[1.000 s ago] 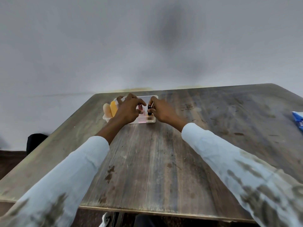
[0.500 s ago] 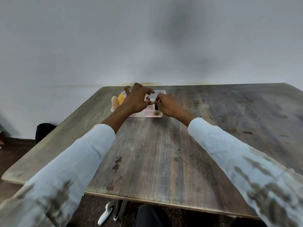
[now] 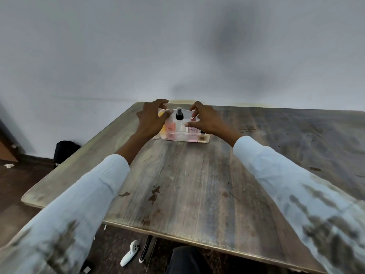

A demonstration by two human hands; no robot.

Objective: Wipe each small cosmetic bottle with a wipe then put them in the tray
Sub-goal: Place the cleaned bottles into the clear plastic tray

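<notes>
A clear tray (image 3: 182, 137) sits at the far side of the wooden table (image 3: 197, 184). Several small cosmetic bottles stand upright in it: a clear bottle with a black spray cap (image 3: 179, 118) in the middle, a pink bottle (image 3: 171, 127) to its left, a yellow one (image 3: 162, 129) at the left end and a pink labelled bottle (image 3: 192, 129) on the right. My left hand (image 3: 152, 120) hovers over the tray's left end with loosely curved fingers. My right hand (image 3: 206, 120) hovers over the right end the same way. Neither grips a bottle. No wipe is in view.
The table's far edge meets a plain grey wall just behind the tray. On the floor lie a white controller (image 3: 130, 253) below the near table edge and a dark bag (image 3: 65, 151) at the left. My knee (image 3: 187, 260) shows under the table.
My right hand has let go of the black-capped bottle, which now stands free in the tray. Both hands have spread apart. My head has turned left, so the blue packet is out of view.
</notes>
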